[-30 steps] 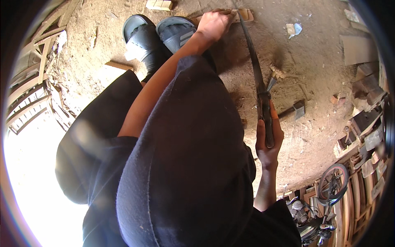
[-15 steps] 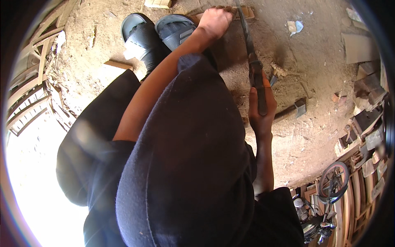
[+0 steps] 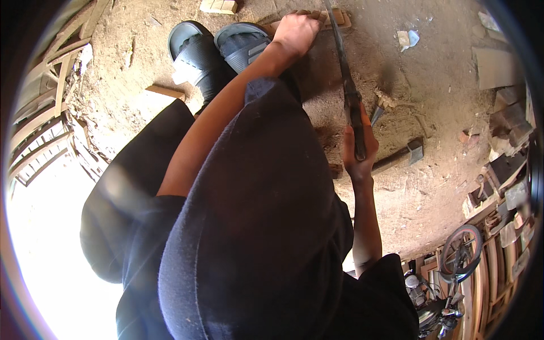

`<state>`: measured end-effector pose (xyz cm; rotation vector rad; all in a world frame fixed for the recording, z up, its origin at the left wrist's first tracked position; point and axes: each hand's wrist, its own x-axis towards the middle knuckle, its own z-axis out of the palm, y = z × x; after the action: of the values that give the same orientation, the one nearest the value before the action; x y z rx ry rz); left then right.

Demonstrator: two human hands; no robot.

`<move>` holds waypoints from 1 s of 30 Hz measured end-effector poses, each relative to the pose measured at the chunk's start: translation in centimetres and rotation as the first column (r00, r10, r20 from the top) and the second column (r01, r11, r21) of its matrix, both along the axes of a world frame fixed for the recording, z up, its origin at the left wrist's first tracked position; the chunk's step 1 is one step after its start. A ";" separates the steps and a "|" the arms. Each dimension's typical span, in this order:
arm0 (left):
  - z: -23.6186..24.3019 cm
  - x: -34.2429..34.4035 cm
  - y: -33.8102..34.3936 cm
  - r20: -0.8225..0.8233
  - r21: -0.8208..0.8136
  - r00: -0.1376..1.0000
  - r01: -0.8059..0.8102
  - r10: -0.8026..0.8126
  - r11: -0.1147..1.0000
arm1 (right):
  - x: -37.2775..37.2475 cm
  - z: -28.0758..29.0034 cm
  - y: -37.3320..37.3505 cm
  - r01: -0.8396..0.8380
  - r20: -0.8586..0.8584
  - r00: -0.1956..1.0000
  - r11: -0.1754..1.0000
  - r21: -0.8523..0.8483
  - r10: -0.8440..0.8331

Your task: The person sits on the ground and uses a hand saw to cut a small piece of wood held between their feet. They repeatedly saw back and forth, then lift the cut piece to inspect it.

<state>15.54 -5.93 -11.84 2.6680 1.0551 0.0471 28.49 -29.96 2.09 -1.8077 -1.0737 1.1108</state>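
Note:
My left hand [image 3: 297, 33] is closed over a short wooden piece [image 3: 340, 18] lying on the dirt ground ahead of my feet. Part of that wood is hidden under the fingers. Just right of this hand, a long dark blade crosses the wood; it belongs to what looks like a handsaw [image 3: 347, 73], seen nearly edge-on. My right hand [image 3: 362, 146] is wrapped round its dark handle, the arm reaching forward past my right knee. The far end of the blade runs out at the top of the picture.
Both feet wear dark sandals [image 3: 242, 45]. A wood-handled tool with a metal head [image 3: 415, 149] lies beyond my right hand. Wood offcuts [image 3: 164, 92] and a crumpled scrap [image 3: 407, 39] rest on the dirt. Piled wood [image 3: 510, 122] and a motorcycle [image 3: 439, 303] stand at right.
The saw and my right hand have drawn back slightly toward me. My left hand stays on the wooden piece. The whole view has shifted a little.

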 end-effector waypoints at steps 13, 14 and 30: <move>2.1 0.4 0.6 -0.123 -0.037 0.992 -0.008 0.004 0.999 | 0.0 -1.9 -3.4 -0.127 0.302 0.949 0.985 0.115 0.087; 1.6 0.6 0.5 -0.136 -0.020 0.990 0.024 -0.026 1.000 | 0.1 -1.1 -4.2 -0.133 0.284 0.953 0.987 0.089 0.103; 1.6 0.1 0.4 -0.151 -0.033 0.988 0.004 -0.009 0.999 | -0.7 1.7 -0.3 -0.014 0.035 0.999 0.994 -0.110 0.018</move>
<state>15.66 -5.52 -10.24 2.6801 1.0817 -0.1750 27.75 -30.27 3.79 -1.9145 -1.0677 1.1716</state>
